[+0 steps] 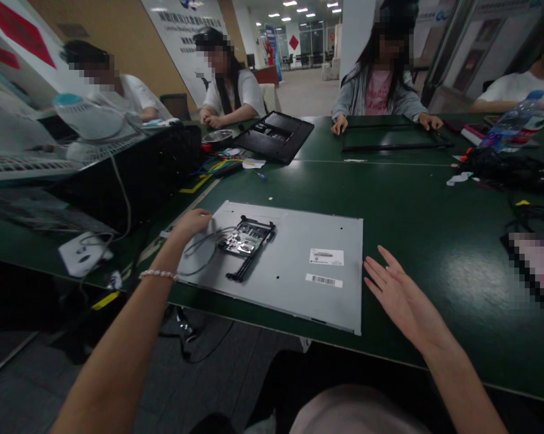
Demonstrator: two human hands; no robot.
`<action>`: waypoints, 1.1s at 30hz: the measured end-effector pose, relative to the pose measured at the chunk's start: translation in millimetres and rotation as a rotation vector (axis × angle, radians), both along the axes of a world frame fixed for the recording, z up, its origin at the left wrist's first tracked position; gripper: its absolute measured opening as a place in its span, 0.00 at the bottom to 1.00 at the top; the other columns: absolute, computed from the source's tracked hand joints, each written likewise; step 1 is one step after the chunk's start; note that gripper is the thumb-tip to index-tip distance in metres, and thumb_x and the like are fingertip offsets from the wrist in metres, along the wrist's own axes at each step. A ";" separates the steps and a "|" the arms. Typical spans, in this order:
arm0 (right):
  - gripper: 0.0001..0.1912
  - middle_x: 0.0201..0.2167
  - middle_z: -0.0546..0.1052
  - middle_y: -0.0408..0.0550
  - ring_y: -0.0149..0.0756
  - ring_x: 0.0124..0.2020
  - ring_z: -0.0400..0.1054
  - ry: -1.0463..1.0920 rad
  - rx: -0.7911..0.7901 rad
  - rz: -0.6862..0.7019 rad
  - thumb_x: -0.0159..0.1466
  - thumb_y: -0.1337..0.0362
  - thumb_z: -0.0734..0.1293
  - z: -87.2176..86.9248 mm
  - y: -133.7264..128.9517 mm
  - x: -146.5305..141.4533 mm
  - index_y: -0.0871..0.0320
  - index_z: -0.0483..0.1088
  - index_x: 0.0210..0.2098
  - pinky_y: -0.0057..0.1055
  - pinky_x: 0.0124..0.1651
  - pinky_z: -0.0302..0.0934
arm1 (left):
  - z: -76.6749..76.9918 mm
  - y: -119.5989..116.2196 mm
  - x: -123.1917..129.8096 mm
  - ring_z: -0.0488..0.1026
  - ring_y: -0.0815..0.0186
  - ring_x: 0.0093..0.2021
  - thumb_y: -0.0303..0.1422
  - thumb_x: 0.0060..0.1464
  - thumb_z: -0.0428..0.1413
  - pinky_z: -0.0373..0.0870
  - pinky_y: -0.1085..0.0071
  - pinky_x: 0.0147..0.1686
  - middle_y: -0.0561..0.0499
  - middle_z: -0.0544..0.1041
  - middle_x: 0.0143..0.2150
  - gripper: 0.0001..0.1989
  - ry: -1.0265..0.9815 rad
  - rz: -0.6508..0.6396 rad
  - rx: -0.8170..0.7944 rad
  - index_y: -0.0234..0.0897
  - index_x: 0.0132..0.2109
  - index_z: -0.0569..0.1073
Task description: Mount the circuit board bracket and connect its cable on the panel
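Note:
A flat grey metal panel [294, 241] with two white labels lies on the green table near its front edge. On the panel's left half rests a black bracket with a circuit board [247, 244], and a grey cable [199, 246] loops from it. My left hand [193, 223] is at the panel's upper left edge; its fingers are bent, and what they may hold is too small to tell. Just off the panel's right edge, my right hand [396, 289] is open, fingers spread, with nothing in it.
Across the green table [411, 199], a person holds a black frame [396, 146]. A black casing [278, 135] lies at the back middle. A large black box [140, 175] and a white fan [84, 117] stand left. Cables and a bottle [511, 120] lie right.

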State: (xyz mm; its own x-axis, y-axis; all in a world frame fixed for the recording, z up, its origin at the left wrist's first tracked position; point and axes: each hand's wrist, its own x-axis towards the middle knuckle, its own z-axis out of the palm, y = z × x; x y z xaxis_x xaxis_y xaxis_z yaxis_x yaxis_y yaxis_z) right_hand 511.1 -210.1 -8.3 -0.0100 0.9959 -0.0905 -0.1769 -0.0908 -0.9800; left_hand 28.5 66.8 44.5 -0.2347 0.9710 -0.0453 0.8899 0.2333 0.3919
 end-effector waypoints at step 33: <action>0.35 0.59 0.72 0.47 0.34 0.64 0.61 0.719 -0.189 -0.365 0.63 0.50 0.59 37.7 -11.4 -28.5 0.45 0.50 0.69 0.39 0.70 0.40 | 9.1 -19.4 23.4 0.70 0.65 0.43 0.32 0.64 0.51 0.69 0.67 0.44 0.45 0.72 0.45 0.13 -0.415 0.149 -0.026 0.28 0.50 0.70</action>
